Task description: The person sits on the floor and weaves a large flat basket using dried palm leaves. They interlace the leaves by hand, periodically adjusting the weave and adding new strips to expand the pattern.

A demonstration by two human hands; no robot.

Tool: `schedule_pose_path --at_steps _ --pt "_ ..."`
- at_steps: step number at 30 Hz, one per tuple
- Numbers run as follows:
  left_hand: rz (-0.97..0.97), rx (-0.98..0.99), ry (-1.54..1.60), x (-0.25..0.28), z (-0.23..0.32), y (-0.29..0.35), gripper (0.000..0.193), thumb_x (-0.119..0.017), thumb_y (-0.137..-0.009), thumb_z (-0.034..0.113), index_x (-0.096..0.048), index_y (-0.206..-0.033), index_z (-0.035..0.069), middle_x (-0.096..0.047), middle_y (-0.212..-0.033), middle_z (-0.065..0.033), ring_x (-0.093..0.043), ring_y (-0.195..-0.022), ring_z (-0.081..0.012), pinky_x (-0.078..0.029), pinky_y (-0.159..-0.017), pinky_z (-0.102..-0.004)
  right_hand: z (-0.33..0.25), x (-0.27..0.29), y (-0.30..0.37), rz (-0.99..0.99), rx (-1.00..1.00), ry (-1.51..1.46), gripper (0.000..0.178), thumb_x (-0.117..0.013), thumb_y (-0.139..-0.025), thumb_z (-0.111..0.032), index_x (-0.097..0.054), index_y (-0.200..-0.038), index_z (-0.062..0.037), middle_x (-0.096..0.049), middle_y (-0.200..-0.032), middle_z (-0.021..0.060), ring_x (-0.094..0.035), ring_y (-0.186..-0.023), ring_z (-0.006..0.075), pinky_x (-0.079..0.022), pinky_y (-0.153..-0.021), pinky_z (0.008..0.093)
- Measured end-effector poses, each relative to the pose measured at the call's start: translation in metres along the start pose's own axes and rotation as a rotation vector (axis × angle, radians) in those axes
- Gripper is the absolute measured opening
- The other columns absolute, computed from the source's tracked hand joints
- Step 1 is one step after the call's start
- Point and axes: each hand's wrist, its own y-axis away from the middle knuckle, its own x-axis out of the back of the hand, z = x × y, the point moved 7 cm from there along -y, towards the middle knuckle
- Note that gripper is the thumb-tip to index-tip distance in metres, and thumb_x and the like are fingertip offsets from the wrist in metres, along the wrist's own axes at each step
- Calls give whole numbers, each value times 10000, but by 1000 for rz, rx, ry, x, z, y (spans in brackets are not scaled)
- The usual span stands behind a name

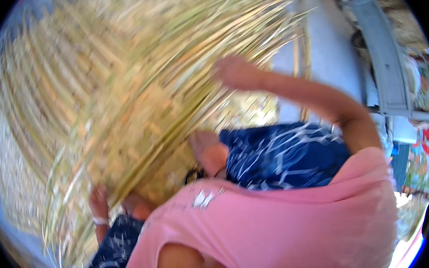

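A large woven mat of flat, pale yellow-green plant strips [140,118] lies before me, its long loose strips [243,25] fanning out toward the far right. My right hand [235,72] is over these loose strips, closed like a fist; motion blur hides what it may hold. Low on the left, my left hand [99,201] is at the near ends of a long bundle of strips [168,140]. A pale band circles its wrist, and its fingers are too smeared to read. My bare foot [208,151] rests at the mat's near edge, close to the bundle.
More woven matting [14,184] spreads at the far left on a blue-grey floor [331,52]. A grey metal frame [384,56] stands at the right, with bright packages [425,140] beyond it. My knee in blue patterned cloth [288,155] is between the mat and my body.
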Motion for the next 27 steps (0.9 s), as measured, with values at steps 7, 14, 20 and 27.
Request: schedule_pose_path --at_steps 7,14,20,27 --pt "-149 -506 -692 -89 133 31 698 -739 -639 366 -462 -1174 15 -540 -1041 -156 -505 -987 -333 -438 -793 -458 -77 -27 -13 71 64 -260 418 -651 -670 -246 -555 -1058 -124 -559 -1058 93 -494 -1046 266 -399 -807 411" --pt "-278 -431 -701 -111 127 7 551 -730 -634 359 -501 -1041 65 -575 -880 -138 -566 -818 -341 -470 -658 -452 -67 -52 -14 -81 64 -238 612 -743 -581 -291 -503 -1125 -145 -534 -1125 84 -482 -1054 256 -391 -803 416" --pt "-182 -548 -592 -97 139 3 270 -676 -622 180 -542 -832 76 -567 -789 -136 -564 -722 -350 -455 -595 -457 -61 -67 -11 -84 28 -214 186 -630 -672 -210 -591 -819 -104 -582 -968 87 -525 -992 274 -426 -786 414" --pt "124 -638 -477 -30 177 -9 212 -622 -643 46 -541 -838 55 -539 -780 -169 -523 -717 -373 -422 -617 -452 -36 9 -40 -29 -60 -313 147 -598 -670 -200 -524 -727 -87 -576 -686 92 -592 -677 310 -455 -559 435"
